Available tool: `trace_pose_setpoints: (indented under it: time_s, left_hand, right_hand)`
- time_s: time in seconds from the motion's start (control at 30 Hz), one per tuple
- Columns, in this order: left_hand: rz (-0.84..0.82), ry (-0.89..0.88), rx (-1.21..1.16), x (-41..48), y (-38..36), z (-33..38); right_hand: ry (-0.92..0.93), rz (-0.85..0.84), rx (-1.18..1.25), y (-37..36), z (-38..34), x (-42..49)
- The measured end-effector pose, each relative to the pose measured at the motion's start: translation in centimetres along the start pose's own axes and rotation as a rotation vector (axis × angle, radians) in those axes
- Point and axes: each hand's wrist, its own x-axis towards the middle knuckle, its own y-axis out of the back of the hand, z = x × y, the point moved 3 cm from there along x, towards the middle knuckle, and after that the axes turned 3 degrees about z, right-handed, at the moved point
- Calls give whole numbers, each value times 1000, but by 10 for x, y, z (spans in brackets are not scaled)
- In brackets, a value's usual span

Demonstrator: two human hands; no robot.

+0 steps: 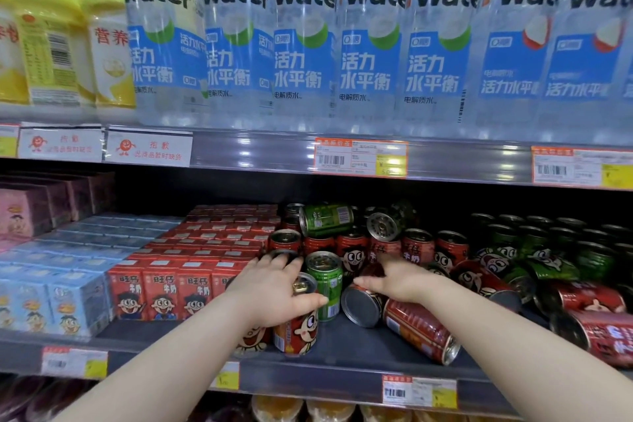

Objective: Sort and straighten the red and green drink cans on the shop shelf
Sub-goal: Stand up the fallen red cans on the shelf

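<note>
The upright red cartoon-printed metal can (pixel 298 332) stands at the front of the dark shelf (pixel 342 353), my left grip (pixel 274 288) clasped round its top, a green metal can (pixel 325 284) just beside. My right grip (pixel 400 279) lies over a toppled red can (pixel 363 307); I cannot tell whether it grasps.

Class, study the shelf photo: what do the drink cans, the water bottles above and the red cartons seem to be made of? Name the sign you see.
Cans: metal, probably aluminium or steel; bare silvery ends shine, walls carry glossy print.
Water bottles: clear plastic, film labels; the bottles behind show through.
Red cartons: likely coated paperboard; flat faces, sharp folded edges.
</note>
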Motion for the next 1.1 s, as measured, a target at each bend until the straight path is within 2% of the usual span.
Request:
trace_pose_setpoints:
  time_s: [0.1, 0.23, 0.37, 0.5, 0.67, 0.8, 0.93, 1.1]
  left_hand:
    - [-3, 2, 2, 0, 0, 0]
    - [-4, 5, 6, 0, 0, 1]
    - [2, 2, 9, 0, -1, 0]
    - [0, 4, 7, 2, -2, 0]
    - [0, 11, 0, 1, -1, 0]
    - [-1, 18, -14, -1, 2, 2]
    - [48, -97, 47, 0, 10, 17]
    - [47, -213, -3, 13, 8, 55]
  right_hand:
    - [119, 71, 133, 0, -10, -9]
    - [305, 197, 29, -2, -21, -24]
    - [385, 240, 35, -1, -14, -30]
    - [277, 151, 16, 6, -4, -29]
    - [197, 189, -70, 4, -14, -23]
    - [174, 140, -33, 11, -10, -24]
    - [105, 167, -251, 34, 6, -43]
    - [-27, -60, -569, 27, 23, -70]
